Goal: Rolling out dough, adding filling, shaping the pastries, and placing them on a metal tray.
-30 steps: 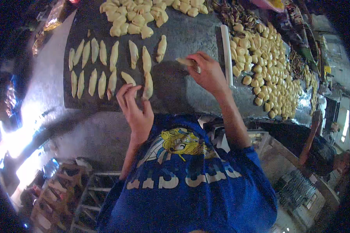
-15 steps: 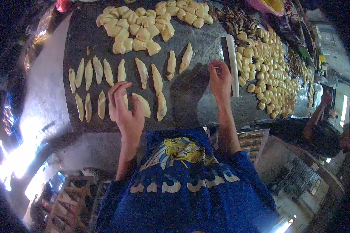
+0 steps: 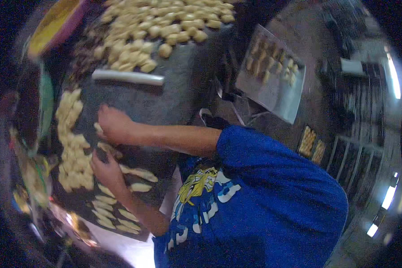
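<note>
My right hand (image 3: 115,125) is over the dark worktop (image 3: 178,76), its fingers curled, and a pale dough piece (image 3: 98,129) shows at its edge. Blur hides whether the fingers grip that piece. Close by, my left hand (image 3: 106,172) reaches in with thumb and fingers apart. A long dough roll (image 3: 111,149) lies between the two hands. More spindle-shaped dough rolls (image 3: 140,187) lie in loose rows around my left forearm. Beyond my fingertips is a cluster of soft pale dough lumps (image 3: 73,156).
A white rod (image 3: 127,77) lies across the worktop before many small dough balls (image 3: 174,31). At the far left is a pink-rimmed basin (image 3: 58,27) with yellow contents. A metal tray (image 3: 272,96) of browned pieces stands off to the right, near a rack (image 3: 355,156).
My view has swung to the right, so the worktop now appears turned. My hands have come closer together, near the rolls beside the dough lumps. The metal tray has come fully into view.
</note>
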